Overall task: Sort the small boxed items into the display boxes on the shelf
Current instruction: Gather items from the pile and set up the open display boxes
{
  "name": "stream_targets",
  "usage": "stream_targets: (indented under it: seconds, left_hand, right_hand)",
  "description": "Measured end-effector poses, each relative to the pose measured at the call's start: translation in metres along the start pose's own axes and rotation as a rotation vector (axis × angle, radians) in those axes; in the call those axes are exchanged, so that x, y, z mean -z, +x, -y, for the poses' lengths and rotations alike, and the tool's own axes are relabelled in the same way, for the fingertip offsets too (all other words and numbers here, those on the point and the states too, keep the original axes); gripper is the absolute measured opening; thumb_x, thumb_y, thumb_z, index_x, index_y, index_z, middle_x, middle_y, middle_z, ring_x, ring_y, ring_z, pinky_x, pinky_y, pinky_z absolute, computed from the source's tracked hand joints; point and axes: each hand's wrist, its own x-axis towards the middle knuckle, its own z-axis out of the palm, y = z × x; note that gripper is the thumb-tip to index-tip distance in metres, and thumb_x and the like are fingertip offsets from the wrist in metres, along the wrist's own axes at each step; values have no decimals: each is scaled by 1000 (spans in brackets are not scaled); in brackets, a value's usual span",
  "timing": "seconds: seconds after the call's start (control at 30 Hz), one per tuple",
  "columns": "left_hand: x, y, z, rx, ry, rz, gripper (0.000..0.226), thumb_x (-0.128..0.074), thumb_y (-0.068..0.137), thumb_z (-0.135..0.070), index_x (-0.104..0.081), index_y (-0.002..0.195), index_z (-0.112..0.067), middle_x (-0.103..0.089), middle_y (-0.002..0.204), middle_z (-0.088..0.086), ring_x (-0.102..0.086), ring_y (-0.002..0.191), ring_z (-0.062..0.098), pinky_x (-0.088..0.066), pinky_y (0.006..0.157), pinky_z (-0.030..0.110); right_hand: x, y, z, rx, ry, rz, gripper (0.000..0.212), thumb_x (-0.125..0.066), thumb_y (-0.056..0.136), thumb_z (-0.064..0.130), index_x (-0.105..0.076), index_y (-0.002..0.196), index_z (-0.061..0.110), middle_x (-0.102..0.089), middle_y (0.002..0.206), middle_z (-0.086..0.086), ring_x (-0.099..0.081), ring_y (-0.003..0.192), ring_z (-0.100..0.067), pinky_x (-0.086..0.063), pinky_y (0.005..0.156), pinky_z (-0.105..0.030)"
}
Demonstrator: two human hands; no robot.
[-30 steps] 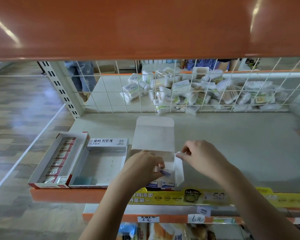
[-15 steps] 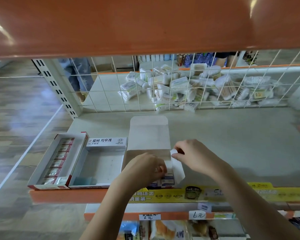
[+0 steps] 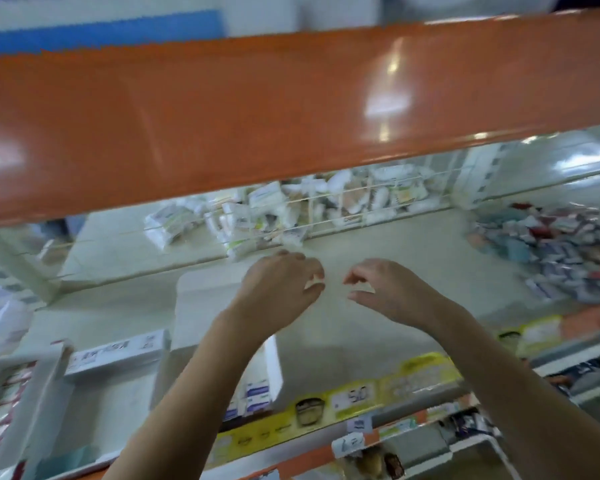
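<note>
The view is blurred and tilted. My left hand and my right hand hover side by side over the middle of the pale shelf, fingers loosely curled, and I can make out nothing in either. Below my left forearm stands a white display box with its lid flap up, and small blue-labelled boxes stand at its front. A heap of small boxed items lies at the shelf's right end, apart from both hands.
Left of the white box sit a display box with a printed label strip and a red-edged box of packs. An orange shelf edge hangs overhead. Behind the wire mesh lie white packets.
Both hands have let go of the white box's flap and lifted away towards the right. The camera has swung right, bringing the heap of small boxes into view.
</note>
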Motion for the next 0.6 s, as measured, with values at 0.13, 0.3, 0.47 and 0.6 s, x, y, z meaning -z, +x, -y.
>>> stream_targets:
  seconds: [0.13, 0.3, 0.47, 0.6]
  left_hand:
    - [-16, 67, -68, -160, 17, 9, 33, -43, 95, -40, -50, 126, -28, -56, 121, -6, -47, 116, 15, -37, 90, 28]
    - [-57, 137, -155, -324, 90, 120, 39, -44, 95, -38, -45, 132, -24, -50, 130, 1, -43, 121, 21, -37, 95, 35]
    - [-102, 193, -213, -373, 122, 147, 39, -47, 94, -29, -46, 132, -20, -47, 133, 4, -43, 121, 25, -38, 95, 38]
    - [-127, 231, -234, -376, 169, 122, 37, -45, 93, -16, -48, 130, -17, -50, 130, 5, -44, 121, 24, -39, 95, 37]
  right_hand:
    - [30, -27, -75, -166, -87, -93, 32, -57, 90, 26, -57, 121, 18, -52, 125, -2, -47, 120, -18, -35, 100, -30]
    - [56, -74, -171, -402, -101, -139, 31, -55, 92, 25, -54, 122, 19, -46, 134, 0, -43, 125, -18, -31, 103, -30]
    - [75, -111, -237, -533, -162, -209, 30, -55, 91, 20, -57, 119, 10, -56, 123, -8, -52, 117, -23, -37, 91, -31]
    - [76, -112, -263, -611, -213, -268, 25, -54, 91, 29, -58, 110, 13, -60, 115, -5, -55, 109, -21, -37, 82, -30]
